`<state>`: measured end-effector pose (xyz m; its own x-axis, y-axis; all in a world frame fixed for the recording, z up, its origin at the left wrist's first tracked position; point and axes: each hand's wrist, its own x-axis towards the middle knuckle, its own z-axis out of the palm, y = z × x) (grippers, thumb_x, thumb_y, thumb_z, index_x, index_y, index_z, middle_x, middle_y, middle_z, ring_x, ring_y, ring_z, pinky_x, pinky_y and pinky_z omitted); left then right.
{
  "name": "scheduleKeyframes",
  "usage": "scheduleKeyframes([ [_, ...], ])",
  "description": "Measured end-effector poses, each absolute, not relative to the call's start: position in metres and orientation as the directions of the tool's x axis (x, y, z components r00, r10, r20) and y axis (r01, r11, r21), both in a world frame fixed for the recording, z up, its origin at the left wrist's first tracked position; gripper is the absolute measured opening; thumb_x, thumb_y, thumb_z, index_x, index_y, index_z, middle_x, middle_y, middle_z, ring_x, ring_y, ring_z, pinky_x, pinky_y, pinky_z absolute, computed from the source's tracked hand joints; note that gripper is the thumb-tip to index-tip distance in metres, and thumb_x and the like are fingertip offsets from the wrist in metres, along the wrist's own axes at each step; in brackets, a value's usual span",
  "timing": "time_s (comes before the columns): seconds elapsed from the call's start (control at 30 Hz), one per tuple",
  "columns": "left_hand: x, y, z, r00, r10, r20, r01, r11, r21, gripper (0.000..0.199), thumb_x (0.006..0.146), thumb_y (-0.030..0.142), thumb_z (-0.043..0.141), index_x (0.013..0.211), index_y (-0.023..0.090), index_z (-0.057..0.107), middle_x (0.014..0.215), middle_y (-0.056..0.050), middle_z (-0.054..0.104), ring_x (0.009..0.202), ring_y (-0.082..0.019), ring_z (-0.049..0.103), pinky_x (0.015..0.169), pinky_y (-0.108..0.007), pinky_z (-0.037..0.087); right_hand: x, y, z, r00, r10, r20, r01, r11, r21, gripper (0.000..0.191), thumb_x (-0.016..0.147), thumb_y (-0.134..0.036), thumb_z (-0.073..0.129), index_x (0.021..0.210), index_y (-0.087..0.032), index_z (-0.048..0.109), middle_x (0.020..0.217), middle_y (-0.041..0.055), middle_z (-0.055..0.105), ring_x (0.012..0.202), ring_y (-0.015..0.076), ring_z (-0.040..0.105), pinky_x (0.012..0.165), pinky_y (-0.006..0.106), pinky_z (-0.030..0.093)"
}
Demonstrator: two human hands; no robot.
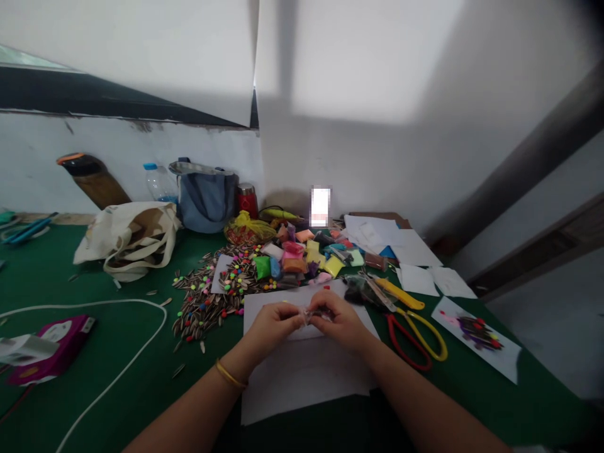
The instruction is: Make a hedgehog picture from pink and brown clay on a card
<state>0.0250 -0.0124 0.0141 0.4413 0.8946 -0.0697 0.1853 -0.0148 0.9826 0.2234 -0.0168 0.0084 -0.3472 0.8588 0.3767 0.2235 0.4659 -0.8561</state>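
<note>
At six o'clock, above white paper [311, 371], the left hand [278, 324] and right hand [337, 318] pinch a small, crinkled clear wrapper [307, 316] between them; scissors [415, 336] lie at four o'clock, sunflower seeds [202, 308] at ten.

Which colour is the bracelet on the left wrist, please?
The bracelet is golden yellow, best seen in the head view.
</note>
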Motion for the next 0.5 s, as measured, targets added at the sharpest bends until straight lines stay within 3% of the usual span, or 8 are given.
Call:
scheduleKeyframes([
  [0.17,0.025,-0.012,0.015,0.430,0.902,0.031,0.323,-0.186,0.928,0.021,0.079,0.035,0.066,0.080,0.016,0.073,0.080,-0.003,0.061,0.074,-0.016,0.055,0.067,-0.026,0.042,0.224,-0.016,0.005,-0.383,0.818,0.429,0.232,0.535,-0.812,0.007,0.082,-0.019,0.064,0.088,-0.020,0.061,0.090,0.0034,0.058,0.082,0.0161,0.055,0.073,0.028,0.044],
  [0.5,0.029,-0.024,0.019,0.365,0.833,0.414,0.558,-0.553,0.619,0.010,0.084,0.024,0.064,0.086,0.022,0.074,0.085,-0.004,0.052,0.085,-0.018,0.050,0.076,-0.030,0.041,0.223,-0.017,0.002,-0.341,0.862,0.375,0.325,0.482,-0.814,0.016,0.076,-0.008,0.060,0.085,-0.020,0.056,0.082,-0.0002,0.054,0.072,0.0133,0.051,0.064,0.025,0.041],
])
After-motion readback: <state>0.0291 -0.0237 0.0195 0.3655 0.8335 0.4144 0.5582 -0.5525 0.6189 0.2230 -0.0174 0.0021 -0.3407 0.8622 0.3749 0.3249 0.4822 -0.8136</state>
